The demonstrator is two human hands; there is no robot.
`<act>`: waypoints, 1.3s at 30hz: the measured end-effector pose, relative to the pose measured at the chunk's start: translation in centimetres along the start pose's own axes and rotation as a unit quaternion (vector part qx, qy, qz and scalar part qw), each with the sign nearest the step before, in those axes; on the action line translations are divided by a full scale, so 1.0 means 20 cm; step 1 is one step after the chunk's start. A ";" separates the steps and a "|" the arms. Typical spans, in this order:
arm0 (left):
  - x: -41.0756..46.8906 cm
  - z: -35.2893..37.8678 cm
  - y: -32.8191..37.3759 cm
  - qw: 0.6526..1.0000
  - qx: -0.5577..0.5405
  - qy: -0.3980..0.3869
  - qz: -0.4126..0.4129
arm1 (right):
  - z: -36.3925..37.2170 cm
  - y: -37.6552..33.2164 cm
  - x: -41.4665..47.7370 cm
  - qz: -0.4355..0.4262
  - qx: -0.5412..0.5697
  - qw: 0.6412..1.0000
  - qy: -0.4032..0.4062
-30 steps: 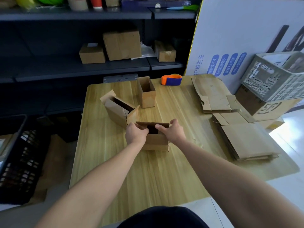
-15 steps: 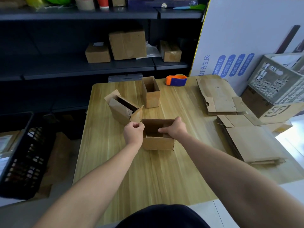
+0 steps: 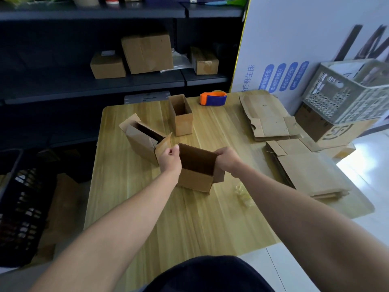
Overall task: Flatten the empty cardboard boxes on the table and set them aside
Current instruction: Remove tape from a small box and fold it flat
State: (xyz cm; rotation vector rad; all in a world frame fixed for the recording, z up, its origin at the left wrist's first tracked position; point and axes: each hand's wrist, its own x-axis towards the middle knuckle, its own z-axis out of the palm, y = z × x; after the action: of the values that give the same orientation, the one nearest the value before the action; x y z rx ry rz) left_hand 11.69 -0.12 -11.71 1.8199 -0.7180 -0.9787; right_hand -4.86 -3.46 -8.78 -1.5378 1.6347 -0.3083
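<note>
Cardboard box (image 3: 194,180) now tilted between hands (image 3: 169,160)

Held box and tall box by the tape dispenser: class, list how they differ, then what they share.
The held box is gripped by the left hand and right hand; the tall box stands untouched. The held box looks skewed; the tall box stands square. The held box is broad; the tall box narrow. Both are brown cardboard, open-topped.

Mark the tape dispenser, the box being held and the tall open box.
tape dispenser (image 3: 214,101), head view, blue body.
held box (image 3: 194,179), head view, near wall.
tall open box (image 3: 184,125), head view, near wall.
</note>
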 end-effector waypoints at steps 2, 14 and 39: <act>0.00 0.03 0.02 0.998 0.007 -0.044 -0.035 | -0.02 0.01 0.00 -0.013 0.001 1.000 -0.001; 0.07 0.01 0.09 0.971 -0.132 -0.103 -0.169 | -0.07 0.09 -0.04 0.022 0.148 0.986 -0.067; 0.17 0.09 0.13 0.977 0.100 -0.184 -0.050 | -0.35 0.14 0.17 0.083 0.388 0.908 0.133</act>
State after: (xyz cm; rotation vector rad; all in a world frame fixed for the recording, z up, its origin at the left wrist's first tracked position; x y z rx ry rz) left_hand 11.77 -4.70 -10.98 1.8817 -0.9859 -1.3735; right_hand -11.36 -8.47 -7.86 -0.7653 1.5485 -0.9757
